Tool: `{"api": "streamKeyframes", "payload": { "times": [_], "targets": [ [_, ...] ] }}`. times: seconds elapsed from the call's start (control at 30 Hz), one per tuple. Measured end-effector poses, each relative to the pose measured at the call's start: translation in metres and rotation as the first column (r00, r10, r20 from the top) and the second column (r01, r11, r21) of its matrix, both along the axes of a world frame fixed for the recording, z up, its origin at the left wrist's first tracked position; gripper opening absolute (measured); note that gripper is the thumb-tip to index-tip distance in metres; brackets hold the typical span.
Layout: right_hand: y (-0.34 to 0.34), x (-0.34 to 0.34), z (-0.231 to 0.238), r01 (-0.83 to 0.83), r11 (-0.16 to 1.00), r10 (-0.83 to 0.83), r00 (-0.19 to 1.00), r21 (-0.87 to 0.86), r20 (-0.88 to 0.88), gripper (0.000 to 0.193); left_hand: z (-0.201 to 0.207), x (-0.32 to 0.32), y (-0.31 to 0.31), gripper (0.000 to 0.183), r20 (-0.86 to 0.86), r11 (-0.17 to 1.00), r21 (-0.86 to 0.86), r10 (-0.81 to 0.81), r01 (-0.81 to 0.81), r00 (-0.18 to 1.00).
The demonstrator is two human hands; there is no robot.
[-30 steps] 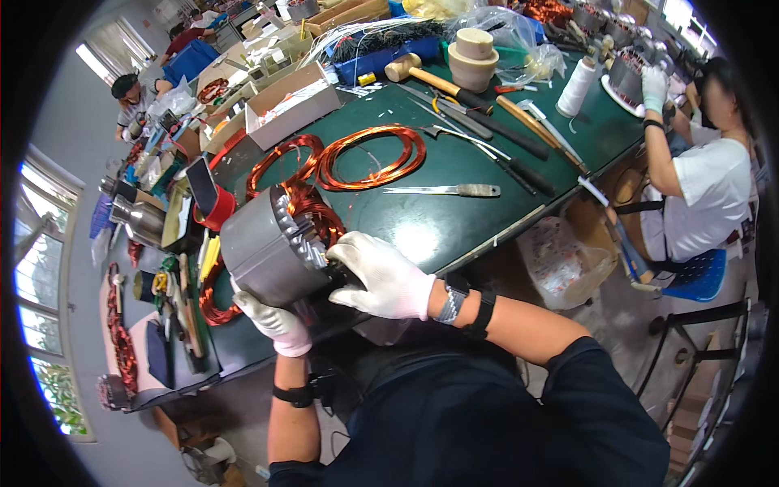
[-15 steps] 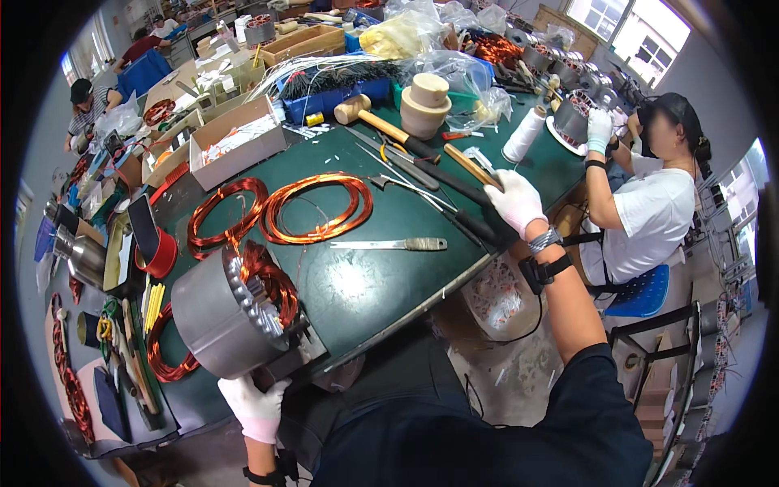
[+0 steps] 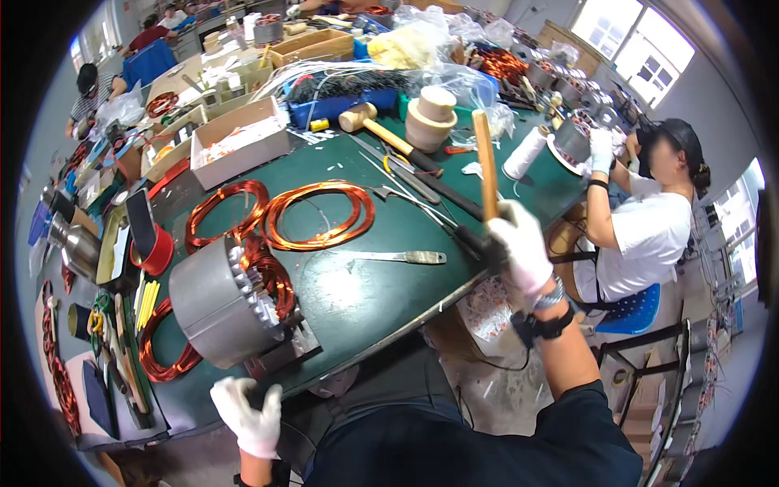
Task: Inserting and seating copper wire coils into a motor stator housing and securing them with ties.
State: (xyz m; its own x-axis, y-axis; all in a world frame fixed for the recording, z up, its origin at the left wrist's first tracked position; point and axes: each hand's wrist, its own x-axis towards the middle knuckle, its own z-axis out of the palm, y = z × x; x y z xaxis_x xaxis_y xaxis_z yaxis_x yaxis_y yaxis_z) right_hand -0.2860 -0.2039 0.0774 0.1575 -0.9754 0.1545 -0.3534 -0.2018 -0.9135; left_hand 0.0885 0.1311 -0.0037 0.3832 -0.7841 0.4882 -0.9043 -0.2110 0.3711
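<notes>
My right hand, in a white glove, is closed round a flat wooden stick raised nearly upright over the table's right edge. Below the near edge, my gloved left hand holds nothing, its thumb and fingers apart. Just above that hand, a grey cylindrical motor stator lies on its side on a small metal block. Copper windings and white insulation pieces stick out of its right end. A flat metal tool with a wrapped handle lies right of the stator.
Two copper wire coils lie beyond the stator. Long-handled shears, a wooden mallet and a white thread cone are farther back. Tools and yellow sticks lie left. A co-worker sits at the right.
My right hand has lifted the wooden stick from lying low over the table to nearly upright. My left hand has come away from below the stator, its fingers spreading.
</notes>
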Motion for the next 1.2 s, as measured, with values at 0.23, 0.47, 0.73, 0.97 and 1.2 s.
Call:
{"api": "streamKeyframes", "payload": {
  "times": [0.23, 0.47, 0.73, 0.97, 1.2],
  "targets": [
    [0.139, 0.124, -0.017, -0.778, 0.609, 0.770, 0.627, 0.156, 0.122, 0.041, 0.060, -0.063, -0.065, 0.067, -0.646, 0.795, 0.035, -0.444, 0.606, 0.620],
    [0.030, 0.072, -0.002, -0.384, 0.915, 0.307, 0.862, -0.123, -0.404, 0.029, -0.002, -0.003, 0.028, 0.028, -0.339, 0.988, -0.107, -0.143, 0.113, 0.930],
    [-0.180, 0.062, -0.026, -0.255, 0.889, -0.036, 0.789, -0.380, -0.614, 0.037, -0.061, 0.078, 0.031, 0.037, -0.294, 0.872, -0.217, 0.370, -0.438, 0.881],
    [-0.208, 0.126, -0.051, -0.278, 0.955, -0.010, 0.326, -0.107, -0.945, 0.030, -0.036, 0.066, 0.028, 0.033, -0.521, 0.881, -0.092, 0.355, -0.465, 0.776],
    [-0.196, 0.185, -0.027, -0.312, 0.831, -0.356, 0.338, -0.461, -0.871, 0.017, -0.036, 0.060, 0.032, 0.030, -0.443, 0.874, -0.180, 0.338, -0.452, 0.830]
  ]
}}
